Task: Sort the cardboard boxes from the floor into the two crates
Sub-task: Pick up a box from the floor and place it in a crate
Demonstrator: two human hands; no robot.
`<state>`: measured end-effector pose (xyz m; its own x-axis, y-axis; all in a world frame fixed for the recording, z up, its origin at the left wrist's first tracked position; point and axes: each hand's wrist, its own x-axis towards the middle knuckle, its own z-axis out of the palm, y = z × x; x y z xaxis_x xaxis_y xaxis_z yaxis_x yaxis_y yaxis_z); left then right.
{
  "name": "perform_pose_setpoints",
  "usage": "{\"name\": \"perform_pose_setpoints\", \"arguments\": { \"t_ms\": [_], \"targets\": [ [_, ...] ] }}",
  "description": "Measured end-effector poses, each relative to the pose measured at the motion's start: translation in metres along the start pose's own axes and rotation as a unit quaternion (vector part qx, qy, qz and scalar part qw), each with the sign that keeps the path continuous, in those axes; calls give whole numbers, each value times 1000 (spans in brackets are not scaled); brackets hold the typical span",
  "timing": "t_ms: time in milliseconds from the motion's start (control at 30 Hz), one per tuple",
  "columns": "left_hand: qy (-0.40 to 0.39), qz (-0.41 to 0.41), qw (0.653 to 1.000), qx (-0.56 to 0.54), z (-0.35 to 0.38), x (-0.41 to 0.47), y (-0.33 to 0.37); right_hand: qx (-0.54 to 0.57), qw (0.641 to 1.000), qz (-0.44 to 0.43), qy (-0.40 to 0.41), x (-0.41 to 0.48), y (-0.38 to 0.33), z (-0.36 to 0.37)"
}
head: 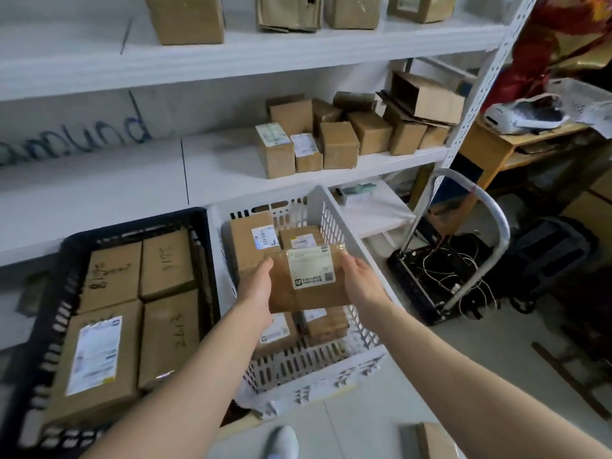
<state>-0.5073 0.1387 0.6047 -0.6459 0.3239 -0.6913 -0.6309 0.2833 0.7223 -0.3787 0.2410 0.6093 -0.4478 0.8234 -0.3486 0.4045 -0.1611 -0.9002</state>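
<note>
Head: box label green-logoed, text unreadable.

Fingers of the left hand and right hand hide under the held box; print on its label is too small to read. The bottom edge cuts the floor box, lower right.
</note>
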Motion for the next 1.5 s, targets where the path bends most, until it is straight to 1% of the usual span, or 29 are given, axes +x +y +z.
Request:
{"name": "perform_pose_setpoints", "arguments": {
  "t_ms": [67, 133, 233, 333, 433, 500, 600, 733, 833, 900, 967, 1033, 1067, 1200, 1267, 1333, 1400, 1500],
  "targets": [
    [-7, -39, 999, 4, -10, 22, 6, -33, 999, 19, -7, 22, 5, 22],
    [-4, -62, 998, -4, -18, 42, 9, -56, 997, 47, -21, 40, 9, 41],
    [13, -75, 997, -1, -26, 68, 7, -81, 992, 81, -53, 61, 16, 63],
    [32, -78, 996, 2, -31, 85, -2, -91, 985, 134, -54, 73, 25, 74],
    [51, -67, 996, 8, -34, 98, -13, -30, 981, 190, -17, 81, 38, 76],
    [55, -64, 996, 12, -34, 103, -22, -18, 976, 216, -12, 83, 44, 75],
    [61, -64, 996, 31, -33, 106, -32, -45, 971, 231, -31, 87, 53, 78],
    [65, -27, 993, 92, -24, 108, -40, -58, 956, 281, -58, 91, 67, 80],
    [57, -13, 988, 141, -17, 114, -42, -45, 940, 322, -103, 94, 79, 83],
    [67, -1, 986, 155, -16, 121, -44, -28, 926, 361, -106, 95, 86, 85],
    [76, 5, 984, 159, -18, 126, -45, -15, 918, 380, -113, 94, 90, 88],
    [77, 3, 983, 165, -22, 130, -50, 2, 911, 386, -142, 91, 93, 92],
    [78, -4, 983, 163, -23, 132, -52, -7, 909, 386, -160, 90, 94, 94],
    [93, -46, 988, 111, -28, 137, -62, -110, 905, 360, -197, 93, 95, 101],
    [88, -48, 992, 80, -30, 139, -64, -138, 912, 337, -187, 98, 96, 107],
    [71, -44, 995, 58, -32, 141, -62, -111, 928, 314, -166, 101, 98, 115],
    [52, -46, 996, 59, -33, 144, -58, -87, 936, 304, -155, 102, 97, 122],
    [46, -54, 995, 76, -35, 144, -53, -108, 928, 320, -156, 102, 93, 130]
  ]
}}
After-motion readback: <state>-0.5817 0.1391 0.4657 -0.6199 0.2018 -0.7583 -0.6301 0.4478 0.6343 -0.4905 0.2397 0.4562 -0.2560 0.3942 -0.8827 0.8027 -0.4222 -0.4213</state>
